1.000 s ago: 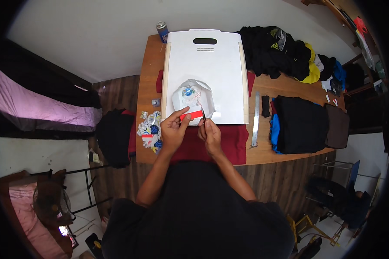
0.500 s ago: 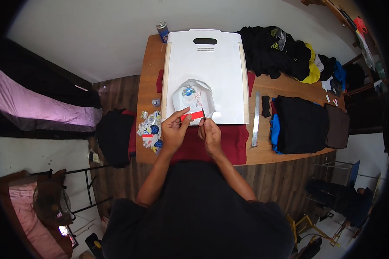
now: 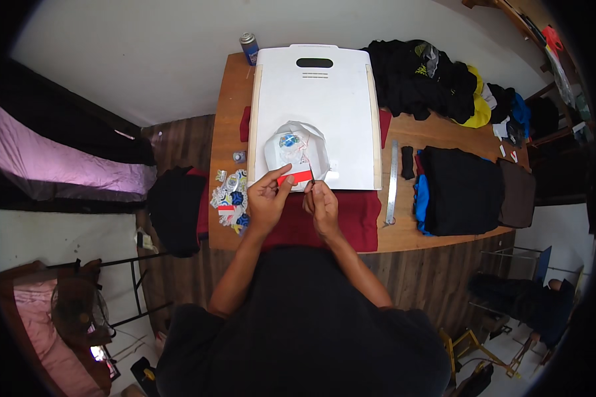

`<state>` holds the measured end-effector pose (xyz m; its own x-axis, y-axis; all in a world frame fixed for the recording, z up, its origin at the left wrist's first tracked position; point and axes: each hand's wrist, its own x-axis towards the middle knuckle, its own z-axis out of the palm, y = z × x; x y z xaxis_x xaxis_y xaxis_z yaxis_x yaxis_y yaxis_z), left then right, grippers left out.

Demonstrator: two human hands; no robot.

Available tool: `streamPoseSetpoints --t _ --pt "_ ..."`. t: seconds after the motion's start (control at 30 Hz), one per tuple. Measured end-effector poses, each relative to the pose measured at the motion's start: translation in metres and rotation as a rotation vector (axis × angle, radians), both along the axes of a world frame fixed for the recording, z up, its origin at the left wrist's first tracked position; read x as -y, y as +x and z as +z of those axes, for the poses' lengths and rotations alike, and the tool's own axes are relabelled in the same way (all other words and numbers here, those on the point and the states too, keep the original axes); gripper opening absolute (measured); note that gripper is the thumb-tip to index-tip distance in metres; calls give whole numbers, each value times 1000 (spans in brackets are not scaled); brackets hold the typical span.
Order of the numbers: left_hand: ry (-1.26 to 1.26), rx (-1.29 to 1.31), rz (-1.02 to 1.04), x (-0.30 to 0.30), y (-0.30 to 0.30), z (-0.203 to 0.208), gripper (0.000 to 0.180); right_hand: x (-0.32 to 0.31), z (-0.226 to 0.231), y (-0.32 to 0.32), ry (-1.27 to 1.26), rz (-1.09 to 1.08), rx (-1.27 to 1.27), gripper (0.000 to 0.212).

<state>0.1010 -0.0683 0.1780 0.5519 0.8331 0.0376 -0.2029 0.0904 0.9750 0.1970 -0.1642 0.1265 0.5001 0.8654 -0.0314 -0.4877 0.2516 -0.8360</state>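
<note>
Pinched between the thumb and fingers of my left hand [image 3: 266, 202] is a small red-and-white strip [image 3: 293, 178]. My right hand [image 3: 322, 206] is closed on a thin, dark, pointed tool [image 3: 312, 173], its tip against the strip's right end; the tool's exact kind is too small to make out. Both hands are over the near rim of a white, many-sided open container [image 3: 320, 155]. Inside it lie a blue piece [image 3: 289, 141] and pale scraps. The container rests on a white board [image 3: 314, 99] with a handle slot, which lies over dark red cloth [image 3: 351, 221].
Left of the board is a pile of printed cut pieces [image 3: 232, 202]. A spray can [image 3: 248, 49] stands at the far left corner. To the right lie a metal ruler [image 3: 392, 185], folded black cloth [image 3: 460, 192] and heaped clothes [image 3: 410, 79]. Another person [image 3: 546, 308] is at far right.
My hands, the strip and the dark tool keep almost the same place. The person at the far right has shifted slightly.
</note>
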Motion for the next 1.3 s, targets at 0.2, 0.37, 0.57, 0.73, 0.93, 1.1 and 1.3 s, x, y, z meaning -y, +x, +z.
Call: streamPoseSetpoints --t 0.2,0.37,0.57,0.73,0.93,1.1,1.3 --pt "6 -1 0 -1 -1 -1 32 1 4 1 22 11 -35 30" --pt "-14 11 -8 0 0 -2 31 -1 2 1 14 -1 -10 31" --pt "-5 9 -10 0 1 -1 31 -3 2 2 41 -13 -17 30" --pt "-1 5 -3 -2 0 -2 32 -3 3 1 22 -50 -50 32" --pt "6 -11 13 -3 0 -2 32 4 -1 0 31 30 2 33" --pt "10 -7 11 -3 0 -2 32 5 -4 -4 19 31 -1 33" --pt "10 -13 15 -3 -1 -2 32 3 1 -4 19 5 6 33"
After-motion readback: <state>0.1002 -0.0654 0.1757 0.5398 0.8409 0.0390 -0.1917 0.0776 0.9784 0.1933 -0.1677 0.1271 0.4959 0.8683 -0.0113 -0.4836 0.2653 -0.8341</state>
